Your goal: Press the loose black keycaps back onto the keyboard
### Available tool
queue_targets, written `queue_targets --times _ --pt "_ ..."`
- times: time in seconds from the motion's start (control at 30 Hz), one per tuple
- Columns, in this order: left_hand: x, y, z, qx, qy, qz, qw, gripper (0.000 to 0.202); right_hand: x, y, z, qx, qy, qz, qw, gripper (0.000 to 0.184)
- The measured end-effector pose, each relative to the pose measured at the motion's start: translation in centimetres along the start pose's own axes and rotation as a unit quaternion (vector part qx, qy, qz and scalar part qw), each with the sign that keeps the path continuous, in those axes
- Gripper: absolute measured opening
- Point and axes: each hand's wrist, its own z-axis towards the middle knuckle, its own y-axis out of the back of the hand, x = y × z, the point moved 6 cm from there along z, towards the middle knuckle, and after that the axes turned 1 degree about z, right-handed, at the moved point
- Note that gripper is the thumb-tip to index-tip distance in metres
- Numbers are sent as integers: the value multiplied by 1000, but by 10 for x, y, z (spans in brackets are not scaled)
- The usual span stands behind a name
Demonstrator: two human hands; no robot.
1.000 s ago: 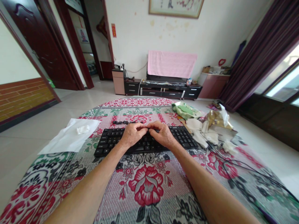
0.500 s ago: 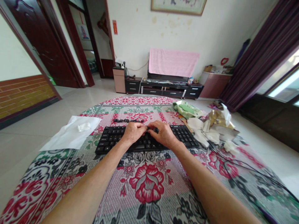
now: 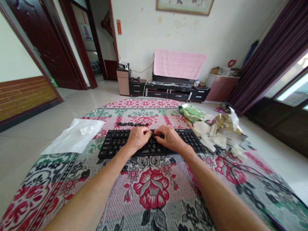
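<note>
Your left hand [image 3: 139, 138] and right hand [image 3: 169, 138], keycaps [image 3: 129, 124] beyond the keyboard [image 3: 152, 149], tissues [image 3: 208, 143] at its right, curl over it, any pinch unclear.

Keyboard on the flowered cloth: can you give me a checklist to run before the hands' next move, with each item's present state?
1. Keyboard lying on the flowered cloth: ok.
2. Left hand and right hand both over the keyboard: ok.
3. Small piece pinched in the fingertips: cannot tell, too small.
4. Row of small black pieces off the keyboard, beyond its far edge: ok.
5. Space at the keyboard's right end clear: not ok, crumpled white items crowd it.
</note>
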Motion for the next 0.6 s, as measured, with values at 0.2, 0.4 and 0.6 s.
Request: queue_targets --times 0.2,0.4,0.6 --pt "-1 -1 -1 6 -36 34 999 19 3 -1 0 27 9 -51 998 16" --pt "-2 -4 -1 22 -61 61 996 19 3 -1 0 29 -2 -79 996 16" --pt "-2 -5 -1 32 -65 68 995 20 4 -2 -1 31 -4 -88 996 16"
